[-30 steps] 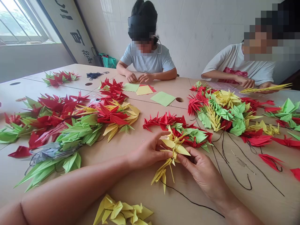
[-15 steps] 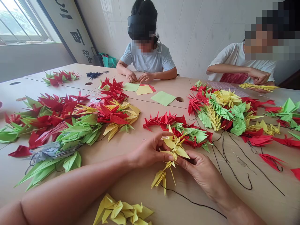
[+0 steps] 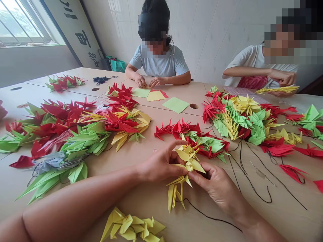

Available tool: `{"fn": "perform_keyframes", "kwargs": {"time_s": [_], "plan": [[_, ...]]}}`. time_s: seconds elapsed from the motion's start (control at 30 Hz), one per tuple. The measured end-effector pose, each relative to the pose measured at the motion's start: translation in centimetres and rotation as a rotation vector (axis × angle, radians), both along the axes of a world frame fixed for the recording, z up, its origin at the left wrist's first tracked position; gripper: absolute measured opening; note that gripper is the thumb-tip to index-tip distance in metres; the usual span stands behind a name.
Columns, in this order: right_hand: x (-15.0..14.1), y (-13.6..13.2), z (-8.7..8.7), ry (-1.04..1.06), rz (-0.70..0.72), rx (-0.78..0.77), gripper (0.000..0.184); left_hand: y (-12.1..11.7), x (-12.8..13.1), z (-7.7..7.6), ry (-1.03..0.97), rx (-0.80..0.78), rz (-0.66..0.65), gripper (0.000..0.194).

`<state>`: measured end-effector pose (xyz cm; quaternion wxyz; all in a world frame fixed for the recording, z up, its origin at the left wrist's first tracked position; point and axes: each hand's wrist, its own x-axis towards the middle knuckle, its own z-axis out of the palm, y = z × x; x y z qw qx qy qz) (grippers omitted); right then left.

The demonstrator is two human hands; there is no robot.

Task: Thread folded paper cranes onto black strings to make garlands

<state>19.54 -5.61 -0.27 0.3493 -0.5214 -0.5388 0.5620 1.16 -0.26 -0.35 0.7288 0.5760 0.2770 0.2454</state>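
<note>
While the table (image 3: 113,166) stretches wide, a red-and-green paper pile (image 3: 75,143) sits at nine o'clock from mid-view; left hand (image 3: 164,164) and right hand (image 3: 218,178) both pinch yellow folded paper (image 3: 190,161) at five o'clock, dark string (image 3: 207,216) snaking out beneath!

Dark characters (image 3: 70,16) mark the pale panel (image 3: 73,27) — 百 (image 3: 82,39) is legible.

Both forearms (image 3: 93,195) angle inward, left grip (image 3: 166,164) pinching beside right grip (image 3: 215,181), whose partly hidden fingers seem curled.
</note>
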Motion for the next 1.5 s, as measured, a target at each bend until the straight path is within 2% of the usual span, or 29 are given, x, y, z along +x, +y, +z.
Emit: {"fn": "perform_keyframes", "kwargs": {"time_s": [0.27,0.37,0.43,0.57,0.77,0.93,1.07,1.2,1.27,1.4,1.5], "plan": [[0.04,0.00,0.10,0.053,0.017,-0.003,0.034,0.18,0.21,-0.20,-0.024,-0.008,0.078,0.070],[0.24,0.02,-0.23,0.007,-0.058,0.001,0.027,0.11,0.19,-0.16,-0.012,0.020,0.076,0.073],[0.38,0.01,-0.45,-0.006,-0.114,-0.003,0.028,0.01,0.16,-0.12,-0.008,0.016,0.039,0.078],[0.42,-0.04,-0.43,0.064,-0.156,-0.058,0.032,-0.08,0.13,0.00,-0.002,-0.042,-0.044,0.079],[0.13,-0.07,0.13,0.115,-0.174,-0.080,0.033,0.05,0.15,0.33,-0.062,-0.152,-0.034,0.075],[0.41,0.05,0.15,0.210,-0.244,-0.129,0.030,0.04,0.29,0.50,-0.068,-0.208,-0.036,0.074],[0.50,-0.10,0.06,0.262,-0.182,-0.105,0.026,0.01,0.49,0.23,-0.111,-0.253,0.025,0.074],[0.01,-0.36,0.15,0.239,-0.059,-0.031,0.044,0.04,0.46,-0.10,-0.104,-0.243,0.101,0.074],[-0.21,-0.37,0.17,0.182,-0.049,-0.002,0.044,0.04,0.43,-0.18,-0.085,-0.212,0.094,0.074],[-0.11,-0.11,-0.04,-0.008,-0.072,0.100,0.033,-0.07,0.53,-0.18,-0.081,-0.173,0.069,0.071],[0.19,0.06,-0.34,-0.020,-0.090,0.082,0.035,-0.12,0.64,-0.12,-0.079,-0.148,0.077,0.067]]}}
